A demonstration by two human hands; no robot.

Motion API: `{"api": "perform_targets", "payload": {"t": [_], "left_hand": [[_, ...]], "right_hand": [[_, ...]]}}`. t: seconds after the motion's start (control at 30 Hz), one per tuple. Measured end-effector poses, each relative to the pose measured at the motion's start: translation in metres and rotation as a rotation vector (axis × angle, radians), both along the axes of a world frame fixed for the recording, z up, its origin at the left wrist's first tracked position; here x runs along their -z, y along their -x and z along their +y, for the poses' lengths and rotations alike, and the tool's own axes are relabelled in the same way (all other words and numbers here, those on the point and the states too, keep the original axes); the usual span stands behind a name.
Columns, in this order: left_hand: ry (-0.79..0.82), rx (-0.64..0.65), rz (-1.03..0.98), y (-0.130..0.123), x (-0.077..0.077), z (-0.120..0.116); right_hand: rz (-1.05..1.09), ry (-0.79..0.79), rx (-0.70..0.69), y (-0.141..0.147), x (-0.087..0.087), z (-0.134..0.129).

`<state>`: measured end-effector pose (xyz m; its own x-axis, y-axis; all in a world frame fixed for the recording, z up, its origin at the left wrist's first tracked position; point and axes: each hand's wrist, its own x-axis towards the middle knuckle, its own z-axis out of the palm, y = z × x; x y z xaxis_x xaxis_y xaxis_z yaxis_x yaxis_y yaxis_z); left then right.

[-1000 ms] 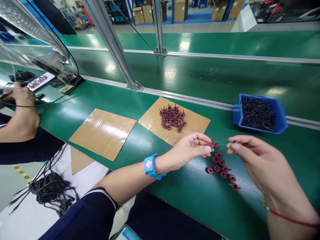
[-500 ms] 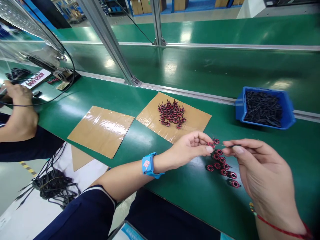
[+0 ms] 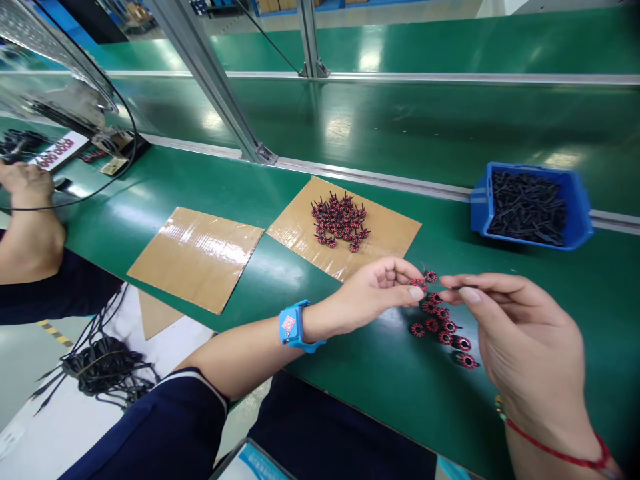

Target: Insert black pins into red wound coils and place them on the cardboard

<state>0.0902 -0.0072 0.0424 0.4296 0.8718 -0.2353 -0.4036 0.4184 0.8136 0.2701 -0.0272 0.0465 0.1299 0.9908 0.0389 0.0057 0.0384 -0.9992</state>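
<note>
Between the thumb and fingers of my left hand [image 3: 385, 293] is a small red-and-black ring part [image 3: 419, 285]. My right hand [image 3: 525, 333] pinches a short black tube [image 3: 465, 287] just to the right of it, and a thin wire runs between the two. Several more ring parts [image 3: 432, 325] lie on the green table below and between my hands. A pile of ring parts with black stubs [image 3: 340, 220] rests on a brown cardboard sheet [image 3: 390, 230] beyond my left hand. Further right, a blue bin [image 3: 580, 213] holds many black tubes [image 3: 527, 207].
A second cardboard sheet [image 3: 195, 257] lies to the left. Another person's hand [image 3: 30, 187] works at the far left near a metal device [image 3: 113, 147]. Bundled black cables [image 3: 103, 367] lie on a white surface below. A metal post [image 3: 215, 73] rises behind the sheets.
The whole view has shifted slightly. The black tube in my right hand sits a little further left relative to my fingers, while my left hand keeps its pinch on the ring part.
</note>
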Motion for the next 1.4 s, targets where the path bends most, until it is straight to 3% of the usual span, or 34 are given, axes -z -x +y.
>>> {"api": "perform_targets", "payload": {"t": [0.63, 1.03, 1.23, 1.4], "left_hand": [[0.001, 0.022, 0.014, 0.0, -0.002, -0.001], [-0.022, -0.007, 0.027, 0.0, -0.003, 0.0], [-0.017, 0.042, 0.027, 0.002, -0.004, 0.001], [-0.001, 0.091, 0.008, 0.002, -0.004, 0.001]], "right_hand": [[-0.147, -0.044, -0.035, 0.001, 0.001, -0.004], [-0.406, -0.018, -0.161, -0.004, 0.002, 0.001], [-0.188, 0.106, -0.051, -0.009, 0.002, 0.004], [-0.102, 0.294, -0.142, -0.013, 0.008, 0.006]]}}
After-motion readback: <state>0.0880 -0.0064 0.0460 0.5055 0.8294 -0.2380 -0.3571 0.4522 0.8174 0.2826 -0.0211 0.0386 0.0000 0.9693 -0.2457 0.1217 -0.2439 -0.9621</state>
